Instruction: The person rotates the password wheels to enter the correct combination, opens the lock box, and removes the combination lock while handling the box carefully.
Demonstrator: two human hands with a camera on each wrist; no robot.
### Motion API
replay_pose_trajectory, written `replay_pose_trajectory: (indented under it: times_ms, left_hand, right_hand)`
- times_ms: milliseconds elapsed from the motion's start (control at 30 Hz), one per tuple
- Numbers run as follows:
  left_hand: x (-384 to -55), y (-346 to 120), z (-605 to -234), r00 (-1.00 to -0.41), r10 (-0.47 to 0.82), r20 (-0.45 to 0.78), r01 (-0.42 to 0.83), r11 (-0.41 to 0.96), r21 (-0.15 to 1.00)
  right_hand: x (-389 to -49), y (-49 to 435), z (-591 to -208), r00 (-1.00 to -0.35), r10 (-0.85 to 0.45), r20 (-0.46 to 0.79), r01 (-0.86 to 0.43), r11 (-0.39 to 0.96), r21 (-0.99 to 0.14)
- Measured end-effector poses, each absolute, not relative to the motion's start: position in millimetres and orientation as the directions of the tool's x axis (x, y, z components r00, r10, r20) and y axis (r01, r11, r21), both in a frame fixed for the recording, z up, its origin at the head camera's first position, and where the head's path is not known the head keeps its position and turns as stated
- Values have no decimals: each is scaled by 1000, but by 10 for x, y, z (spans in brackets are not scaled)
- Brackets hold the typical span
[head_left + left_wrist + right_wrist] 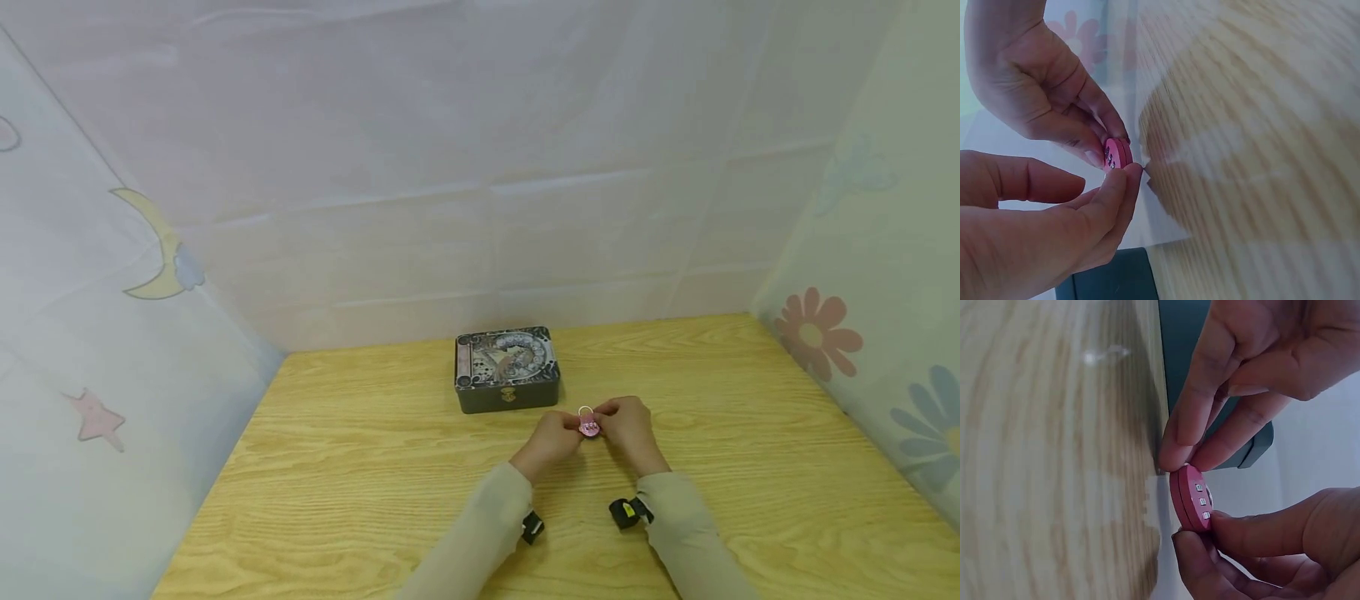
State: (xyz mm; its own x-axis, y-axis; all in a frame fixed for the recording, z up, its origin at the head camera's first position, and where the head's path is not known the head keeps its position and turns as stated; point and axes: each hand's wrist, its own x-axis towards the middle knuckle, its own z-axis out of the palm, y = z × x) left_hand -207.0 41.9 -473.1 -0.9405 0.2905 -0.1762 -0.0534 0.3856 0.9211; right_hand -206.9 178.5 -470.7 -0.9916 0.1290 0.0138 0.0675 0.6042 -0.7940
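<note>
A pink combination padlock (589, 425) with a metal shackle is held above the wooden table, in front of a decorated tin box (507, 369). In the right wrist view, small number dials show on the padlock's face (1199, 500). My right hand (628, 429) pinches its edge between thumb and forefinger. From the other side, my left hand (551, 443) touches the padlock with nearly straight fingertips (1129, 178). Its thumb (1054, 180) stands apart from the padlock in the left wrist view. Whether the shackle is locked cannot be made out.
The tin box has a patterned lid and a gold-coloured clasp (508, 394) on its front. The wooden table (337, 483) ends at a pale cloth backdrop (480, 208). Printed side cloths stand left and right. A black strap with a small block (625, 512) sits at the right wrist.
</note>
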Motion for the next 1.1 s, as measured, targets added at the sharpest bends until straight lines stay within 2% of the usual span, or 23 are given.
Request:
replay_pose_trajectory:
  times_ms: [233,733,1100]
  left_hand:
    - [-2090,487,-4730,-936,258,-242,-139,361,922]
    - [-2110,521,-4699,-933,236,-270,-158,407,900]
    - [-2134,526,-4713,-935,226,-272,-167,398,902]
  right_hand:
    - [-2055,1804,-4717,-986,166,30,81,621,-779]
    - [-2083,1807,-4763,-982,187,33,102,665,-740]
    - [-2125,1799,-4786,-979,199,38,101,641,-761]
